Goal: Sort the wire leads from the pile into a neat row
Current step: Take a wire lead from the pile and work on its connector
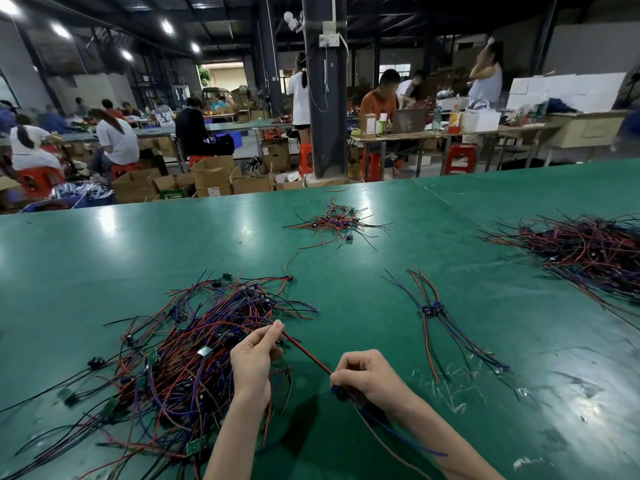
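Observation:
A big tangled pile of red, black and blue wire leads with small green boards lies on the green table at the near left. My left hand pinches the far end of a red-and-black lead at the pile's right edge. My right hand grips the same lead near its small dark component, and blue and red tails trail toward me. The lead is stretched between the two hands. To the right, a few sorted leads lie side by side with their blue boards together.
A smaller heap of leads sits farther back in the middle of the green table. Another large pile spreads at the right edge. Beyond the table's far edge are cardboard boxes, red stools and seated people at other benches.

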`<action>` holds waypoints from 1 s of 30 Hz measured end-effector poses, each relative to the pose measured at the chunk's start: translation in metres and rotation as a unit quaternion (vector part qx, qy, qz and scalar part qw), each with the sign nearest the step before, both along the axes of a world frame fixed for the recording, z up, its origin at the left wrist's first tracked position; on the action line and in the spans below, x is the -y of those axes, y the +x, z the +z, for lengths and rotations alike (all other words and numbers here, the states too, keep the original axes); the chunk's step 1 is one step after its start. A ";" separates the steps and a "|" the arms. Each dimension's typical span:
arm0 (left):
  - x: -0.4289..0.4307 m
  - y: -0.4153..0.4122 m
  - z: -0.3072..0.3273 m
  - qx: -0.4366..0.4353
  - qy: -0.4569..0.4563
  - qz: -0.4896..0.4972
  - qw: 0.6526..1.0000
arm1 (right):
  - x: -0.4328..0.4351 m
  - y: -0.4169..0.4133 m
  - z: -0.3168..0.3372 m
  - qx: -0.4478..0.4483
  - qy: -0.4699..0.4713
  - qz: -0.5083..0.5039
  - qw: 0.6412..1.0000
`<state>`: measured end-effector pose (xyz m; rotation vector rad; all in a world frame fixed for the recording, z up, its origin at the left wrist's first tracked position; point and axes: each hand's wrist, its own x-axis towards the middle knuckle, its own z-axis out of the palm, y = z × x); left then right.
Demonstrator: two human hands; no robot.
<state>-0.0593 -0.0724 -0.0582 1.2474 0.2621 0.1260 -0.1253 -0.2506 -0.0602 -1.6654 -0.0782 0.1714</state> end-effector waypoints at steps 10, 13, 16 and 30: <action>0.007 -0.005 0.002 -0.024 -0.071 -0.063 0.995 | 0.007 -0.001 0.003 0.010 0.021 -0.030 0.999; 0.020 -0.012 0.000 -0.039 0.007 -0.145 0.989 | 0.010 0.003 0.001 0.017 0.050 -0.100 0.994; 0.035 -0.024 -0.002 -0.053 0.060 -0.268 0.960 | 0.011 0.006 -0.002 0.037 0.068 -0.156 0.985; 0.066 -0.054 -0.010 -0.040 0.083 -0.351 0.932 | 0.017 0.014 -0.007 0.056 0.077 -0.232 0.968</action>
